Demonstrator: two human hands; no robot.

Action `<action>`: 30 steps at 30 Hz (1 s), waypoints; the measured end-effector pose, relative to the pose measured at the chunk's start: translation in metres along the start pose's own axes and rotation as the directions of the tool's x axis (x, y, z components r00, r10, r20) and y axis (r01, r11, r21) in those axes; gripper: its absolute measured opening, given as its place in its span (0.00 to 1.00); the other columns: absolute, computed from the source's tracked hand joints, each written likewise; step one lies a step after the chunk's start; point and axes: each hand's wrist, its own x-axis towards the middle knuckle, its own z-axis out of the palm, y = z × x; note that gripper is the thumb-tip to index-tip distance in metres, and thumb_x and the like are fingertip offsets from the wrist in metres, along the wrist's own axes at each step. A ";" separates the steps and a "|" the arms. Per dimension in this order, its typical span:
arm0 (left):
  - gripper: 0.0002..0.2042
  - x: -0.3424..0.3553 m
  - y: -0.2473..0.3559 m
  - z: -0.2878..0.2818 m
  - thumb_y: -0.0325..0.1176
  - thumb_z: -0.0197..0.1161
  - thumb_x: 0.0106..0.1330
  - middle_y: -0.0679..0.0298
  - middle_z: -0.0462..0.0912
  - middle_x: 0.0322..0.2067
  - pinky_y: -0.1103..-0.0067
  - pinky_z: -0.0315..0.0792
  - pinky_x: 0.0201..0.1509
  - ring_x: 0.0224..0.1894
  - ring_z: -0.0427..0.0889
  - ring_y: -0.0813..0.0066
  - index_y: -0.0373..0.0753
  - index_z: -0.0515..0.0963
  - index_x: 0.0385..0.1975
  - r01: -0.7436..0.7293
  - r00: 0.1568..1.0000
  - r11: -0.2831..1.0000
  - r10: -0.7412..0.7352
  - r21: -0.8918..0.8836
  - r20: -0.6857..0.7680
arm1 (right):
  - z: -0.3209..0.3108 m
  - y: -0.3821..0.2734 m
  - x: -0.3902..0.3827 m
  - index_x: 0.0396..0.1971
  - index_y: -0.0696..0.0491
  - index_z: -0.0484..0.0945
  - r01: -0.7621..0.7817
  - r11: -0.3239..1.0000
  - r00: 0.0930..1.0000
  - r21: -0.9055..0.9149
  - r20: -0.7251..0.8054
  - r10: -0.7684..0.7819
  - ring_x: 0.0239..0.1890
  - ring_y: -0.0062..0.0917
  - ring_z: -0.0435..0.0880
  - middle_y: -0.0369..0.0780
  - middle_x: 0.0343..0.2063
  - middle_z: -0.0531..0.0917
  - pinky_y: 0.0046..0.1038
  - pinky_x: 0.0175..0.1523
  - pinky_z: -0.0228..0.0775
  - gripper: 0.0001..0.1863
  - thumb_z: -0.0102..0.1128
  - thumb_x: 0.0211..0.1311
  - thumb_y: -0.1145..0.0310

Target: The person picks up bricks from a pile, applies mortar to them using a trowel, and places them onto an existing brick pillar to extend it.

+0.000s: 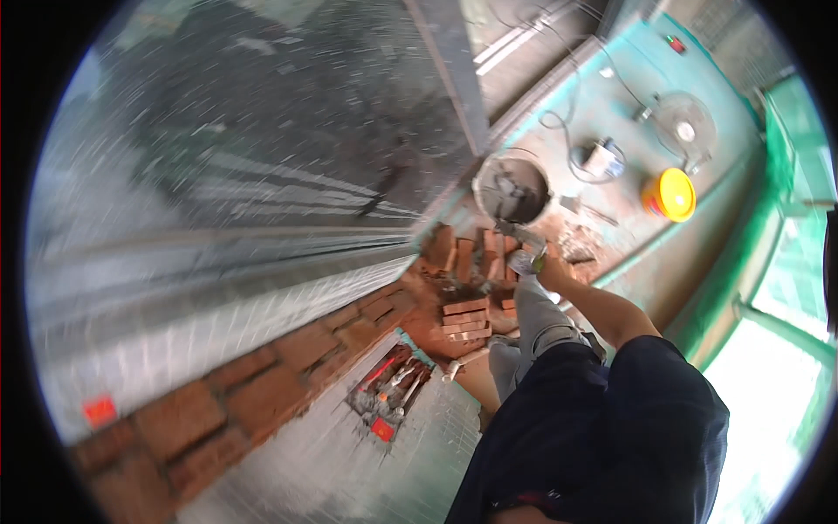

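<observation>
Right hand (550,262) just below the bucket (515,188), slightly to its right; fingers closed round what looks like a trowel (521,234) by the handle end, handle mostly hidden by the hand. Blade sits past the fingers on the bucket side, between hand and bucket, near the bucket's lower rim; touching or not, can't tell. Left hand can't be made out, so can't tell whether its fingers are loose or gripping. Bucket has grey mortar-like stuff (509,185) inside. Loose bricks (465,259) right below the bucket, a bit left, some on edge side by side; small brick stack (465,319) further below, same side. Rubble (576,240) below right of the bucket, close to the right hand. Yellow tub (670,195) right of the bucket, well apart; white-and-blue device (604,161) with a looped cable between the two. Round fan-like thing (684,122) up and right of the bucket, beyond the device. Green netting (742,253) far right of the bucket. Grey panel (305,113) left of the bucket, motion-blurred. Row of brickwork (253,393) runs off below left of it. Recess (393,384) with red and white pipes below left of the bucket, well apart, orange tag (381,430) at its edge. Person's legs in pale trousers (541,327) below the bucket, next to the right forearm.
</observation>
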 end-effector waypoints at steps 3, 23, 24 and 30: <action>0.12 -0.182 0.084 0.037 0.23 0.57 0.69 0.50 0.80 0.47 0.72 0.78 0.46 0.46 0.82 0.61 0.27 0.73 0.50 0.238 0.686 0.971 -0.179 0.015 0.705 | -0.030 0.037 0.055 0.51 0.44 0.77 -0.083 0.992 0.992 -0.097 0.086 0.091 0.45 0.43 0.84 0.47 0.42 0.84 0.41 0.50 0.76 0.19 0.58 0.57 0.63; 0.16 -0.535 0.224 0.095 0.21 0.61 0.65 0.53 0.79 0.51 0.74 0.76 0.47 0.48 0.81 0.64 0.33 0.74 0.53 0.326 -0.770 0.550 -0.318 0.769 0.553 | 0.074 0.039 0.333 0.42 0.54 0.82 0.127 0.944 0.949 -0.304 0.313 -0.027 0.45 0.41 0.85 0.48 0.41 0.85 0.39 0.45 0.80 0.19 0.61 0.49 0.64; 0.16 -0.534 0.224 0.094 0.21 0.61 0.65 0.53 0.79 0.51 0.74 0.76 0.47 0.48 0.81 0.64 0.33 0.74 0.53 0.332 -0.771 0.549 -0.312 0.768 0.556 | 0.065 0.044 0.334 0.44 0.53 0.82 0.168 0.924 0.936 -0.342 0.350 -0.041 0.44 0.41 0.85 0.47 0.41 0.85 0.39 0.45 0.80 0.20 0.61 0.49 0.64; 0.17 -0.526 0.215 0.079 0.21 0.61 0.64 0.53 0.79 0.51 0.75 0.76 0.47 0.48 0.81 0.64 0.34 0.75 0.53 0.415 -0.738 0.501 -0.303 0.760 0.603 | -0.014 0.022 0.308 0.46 0.45 0.81 0.352 0.870 0.905 -0.345 0.363 -0.222 0.44 0.40 0.85 0.44 0.39 0.85 0.42 0.46 0.78 0.21 0.64 0.47 0.61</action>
